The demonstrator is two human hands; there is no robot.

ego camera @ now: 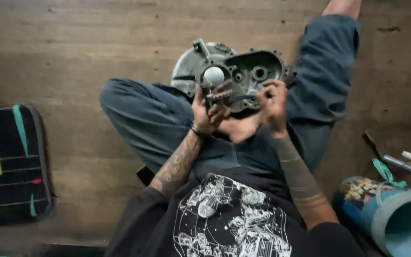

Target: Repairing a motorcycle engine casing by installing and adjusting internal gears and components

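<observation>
On the wooden floor we sit cross-legged, a patterned mat off to our left and a blue bucket at our right. Between our knees rests a grey metal engine casing. Our left hand grips a small metal part against it; our right hand pinches the casing's near edge.
</observation>
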